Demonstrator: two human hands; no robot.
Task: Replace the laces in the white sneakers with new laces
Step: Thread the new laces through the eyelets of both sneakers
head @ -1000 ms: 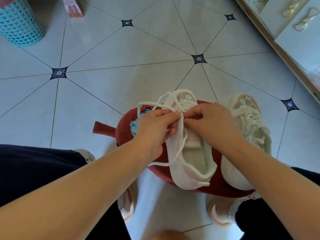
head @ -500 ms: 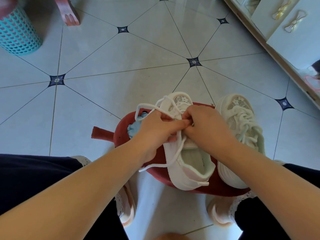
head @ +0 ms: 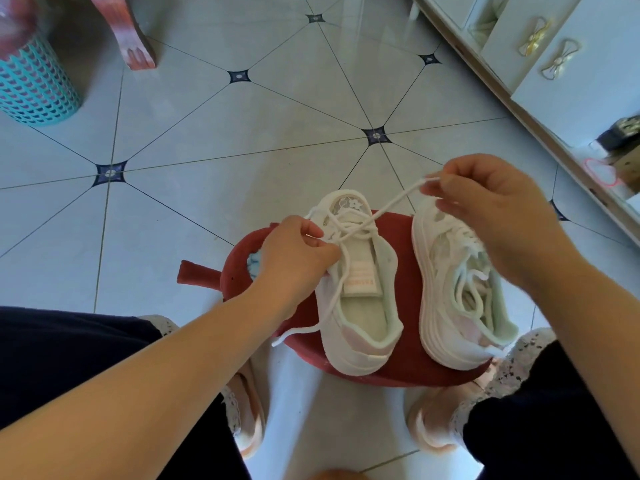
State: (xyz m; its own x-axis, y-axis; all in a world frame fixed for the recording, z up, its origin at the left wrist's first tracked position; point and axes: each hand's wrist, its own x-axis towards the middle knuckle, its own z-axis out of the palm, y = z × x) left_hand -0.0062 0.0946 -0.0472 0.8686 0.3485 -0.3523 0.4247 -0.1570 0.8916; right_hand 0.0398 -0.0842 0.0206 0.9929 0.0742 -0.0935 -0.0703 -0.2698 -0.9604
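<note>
Two hands share one white lace (head: 391, 204). The left hand (head: 294, 251), fingers curled, pinches it beside the eyelets of the left sneaker (head: 360, 306), which lies on a red stool (head: 239, 275); a loose end trails off the stool's near edge. The lace runs up to the right hand (head: 491, 209), raised above the toe of the right sneaker (head: 446, 306), where thumb and curled fingers pinch it near its tip. Far left, a turquoise basket (head: 34, 88) holds something pinkish, too blurred to tell. The right sneaker's opening holds a loose tangle of white lace.
</note>
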